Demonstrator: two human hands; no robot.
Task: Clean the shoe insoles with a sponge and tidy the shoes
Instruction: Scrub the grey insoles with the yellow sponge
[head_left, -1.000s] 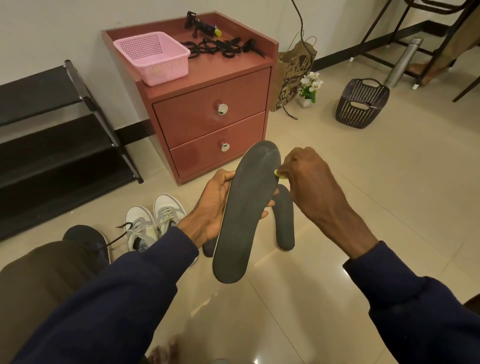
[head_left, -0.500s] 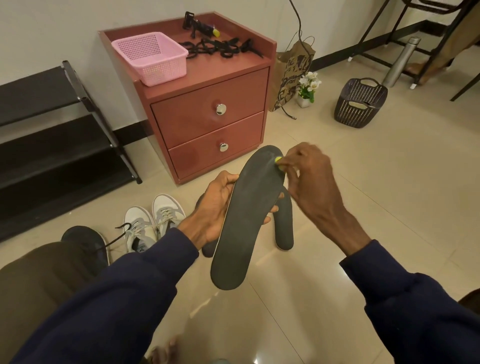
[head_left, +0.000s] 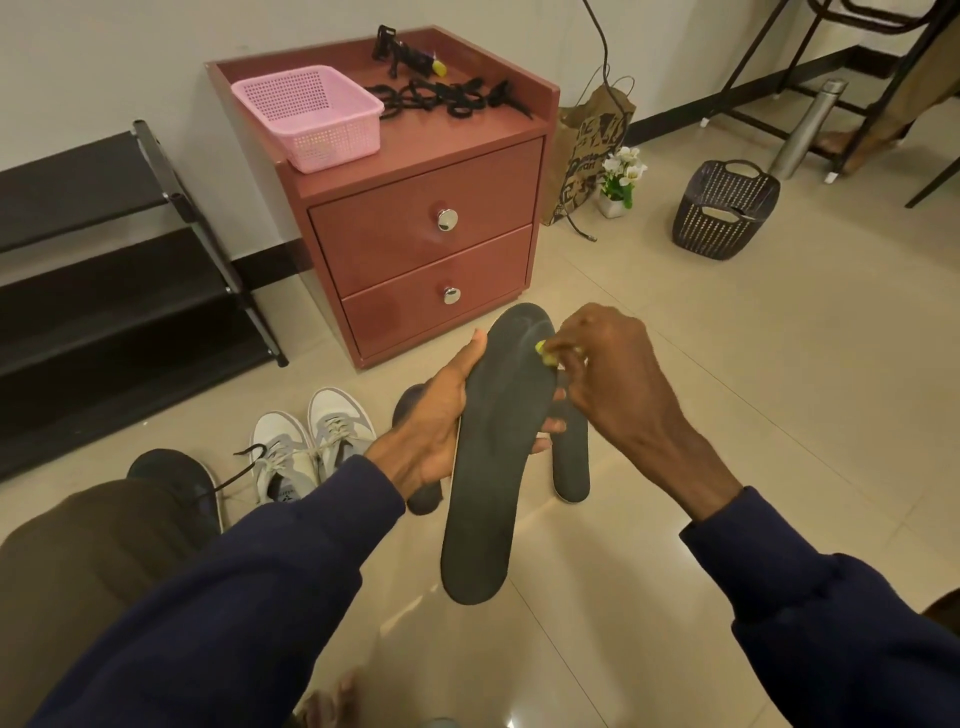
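My left hand (head_left: 434, 431) grips a long dark grey insole (head_left: 493, 457) around its middle, holding it nearly upright above the floor. My right hand (head_left: 613, 379) pinches a small yellow sponge (head_left: 545, 352) and presses it against the insole's upper right edge. A second dark insole (head_left: 570, 467) lies on the tiles behind the held one, and part of another (head_left: 423, 501) shows below my left wrist. A pair of white and grey sneakers (head_left: 311, 447) stands on the floor to the left, next to a black shoe (head_left: 176, 478).
A red two-drawer cabinet (head_left: 415, 218) stands ahead, carrying a pink basket (head_left: 311, 117) and black laces (head_left: 447, 98). A black shoe rack (head_left: 104, 280) sits at left. A paper bag (head_left: 587, 145), small flower pot (head_left: 618, 182) and dark woven basket (head_left: 722, 208) sit at right.
My right hand has slid the sponge along the insole's toe end, up and then slightly back down. The left hand has tipped the insole a little more upright.
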